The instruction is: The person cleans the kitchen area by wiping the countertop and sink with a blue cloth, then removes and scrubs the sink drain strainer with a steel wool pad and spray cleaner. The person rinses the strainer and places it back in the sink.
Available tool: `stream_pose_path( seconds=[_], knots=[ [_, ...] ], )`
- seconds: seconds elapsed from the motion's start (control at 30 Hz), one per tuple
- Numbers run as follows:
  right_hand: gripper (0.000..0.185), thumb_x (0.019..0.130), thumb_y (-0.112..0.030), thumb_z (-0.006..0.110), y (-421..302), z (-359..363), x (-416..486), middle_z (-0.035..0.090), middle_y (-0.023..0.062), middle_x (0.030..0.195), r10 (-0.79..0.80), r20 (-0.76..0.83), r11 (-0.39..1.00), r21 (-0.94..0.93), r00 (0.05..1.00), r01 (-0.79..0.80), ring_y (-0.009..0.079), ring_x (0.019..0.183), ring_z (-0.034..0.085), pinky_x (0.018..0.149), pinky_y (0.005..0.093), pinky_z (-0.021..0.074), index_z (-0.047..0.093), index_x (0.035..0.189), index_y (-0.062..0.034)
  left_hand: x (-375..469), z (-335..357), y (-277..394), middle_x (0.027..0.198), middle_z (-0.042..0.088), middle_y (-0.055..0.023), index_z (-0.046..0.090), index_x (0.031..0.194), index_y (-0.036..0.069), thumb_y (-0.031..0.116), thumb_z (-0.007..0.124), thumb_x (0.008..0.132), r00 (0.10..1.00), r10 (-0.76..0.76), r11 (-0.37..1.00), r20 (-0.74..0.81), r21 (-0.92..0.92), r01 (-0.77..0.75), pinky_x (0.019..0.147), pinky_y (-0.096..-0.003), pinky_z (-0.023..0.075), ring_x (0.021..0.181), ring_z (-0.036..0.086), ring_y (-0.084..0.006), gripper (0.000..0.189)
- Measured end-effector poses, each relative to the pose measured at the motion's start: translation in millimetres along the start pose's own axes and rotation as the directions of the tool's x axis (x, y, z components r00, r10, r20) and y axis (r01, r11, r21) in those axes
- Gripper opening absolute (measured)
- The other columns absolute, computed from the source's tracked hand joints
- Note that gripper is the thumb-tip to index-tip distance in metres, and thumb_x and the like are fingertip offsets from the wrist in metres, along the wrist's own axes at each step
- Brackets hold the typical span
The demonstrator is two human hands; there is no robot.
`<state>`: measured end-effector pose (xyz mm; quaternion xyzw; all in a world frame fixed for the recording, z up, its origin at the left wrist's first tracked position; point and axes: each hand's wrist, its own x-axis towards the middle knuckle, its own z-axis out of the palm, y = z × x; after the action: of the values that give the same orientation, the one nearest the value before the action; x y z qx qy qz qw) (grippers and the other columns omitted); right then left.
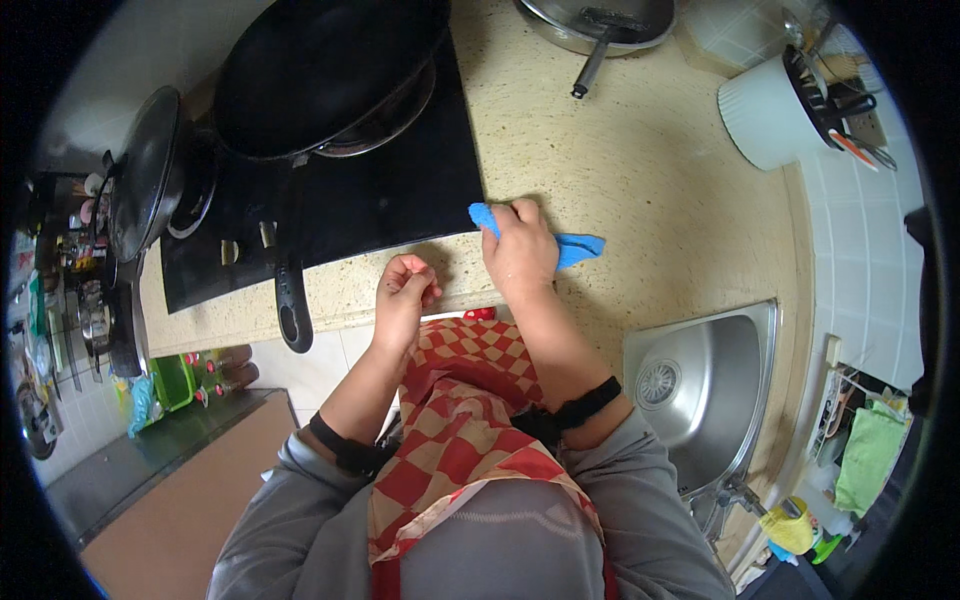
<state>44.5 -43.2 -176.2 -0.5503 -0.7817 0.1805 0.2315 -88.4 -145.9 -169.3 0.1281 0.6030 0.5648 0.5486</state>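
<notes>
My right hand (523, 249) grips a folded blue cloth (579, 249) and presses it on the speckled stone countertop (600, 165), right beside the near right corner of the black glass cooktop (375, 202). One end of the cloth sticks out past my fingertips near the cooktop edge, the other behind my palm. Above the counter's front edge is my left hand (406, 286), fingers loosely curled, with nothing seen in it. Left of that hand, the black handle (292, 304) of a large dark wok (322, 75) reaches out over the front edge.
A lidded pan (150, 180) stands on the left burner. At the back are a frying pan (637, 22) with a black-handled turner (592, 67) and a white utensil holder (772, 112). A steel sink (705, 390) lies to the right, near a green cloth (871, 454).
</notes>
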Motion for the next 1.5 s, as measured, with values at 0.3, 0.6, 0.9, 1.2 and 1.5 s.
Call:
stream_pose_path(
  seconds=[0.3,0.6,0.9,1.2,1.5],
  knots=[
    [0.026,0.073,-0.015,0.064,27,-26,-6,0.056,0.0099,0.098,0.11,0.095,0.993,0.044,0.989,-0.114,0.0316,0.076,0.061,0.065,0.0407,0.0506,0.059,0.099,-0.0126,-3,-11,-1,0.076,0.051,0.0,0.049,0.088,0.012,0.004,0.05,0.087,1.0,-0.007,1.0,-0.028,0.019,0.008,0.063,-0.0215,0.043,0.066,0.05,-0.0093,0.008],
    [0.019,0.072,-0.013,0.063,26,-24,-2,0.058,0.0114,0.098,0.039,0.302,0.997,0.046,0.952,-0.056,0.0305,0.075,0.062,0.066,0.038,0.0509,0.063,0.091,-0.0103,-2,0,-1,0.072,0.052,0.001,0.047,0.088,0.013,0.007,0.05,0.087,0.997,-0.052,0.998,0.065,0.05,0.048,0.056,-0.0201,0.0413,0.061,0.05,-0.0086,0.006],
    [0.03,0.074,-0.013,0.061,41,-30,-15,0.057,0.0134,0.095,0.221,0.027,0.923,0.319,0.975,-0.218,0.0317,0.082,0.059,0.071,0.0383,0.048,0.059,0.104,-0.0106,13,22,0,0.076,0.056,-0.0068,0.063,0.095,0.009,0.002,0.06,0.079,0.683,0.601,0.199,0.416,0.749,-0.632,0.056,-0.0296,0.0472,0.06,0.056,-0.0204,0.018],
    [0.024,0.069,-0.01,0.067,-10,-14,-28,0.056,0.0085,0.09,-0.053,0.067,0.982,0.186,0.996,0.039,0.0276,0.074,0.061,0.062,0.0377,0.0494,0.059,0.091,-0.013,17,17,3,0.072,0.055,-0.0112,0.064,0.093,0.004,0.005,0.059,0.081,0.802,0.554,0.421,0.222,0.756,-0.5,0.057,-0.03,0.0444,0.061,0.055,-0.0221,0.014],
    [0.023,0.07,-0.01,0.065,67,-28,-25,0.057,0.0125,0.091,0.401,-0.173,0.913,0.157,0.9,-0.376,0.03,0.075,0.058,0.07,0.0393,0.0482,0.059,0.092,-0.0083,4,-2,-11,0.074,0.054,-0.0079,0.063,0.092,0.0,0.003,0.057,0.082,0.867,0.47,0.619,0.167,0.638,-0.459,0.057,-0.0243,0.0419,0.061,0.051,-0.0143,0.011]
  ],
)
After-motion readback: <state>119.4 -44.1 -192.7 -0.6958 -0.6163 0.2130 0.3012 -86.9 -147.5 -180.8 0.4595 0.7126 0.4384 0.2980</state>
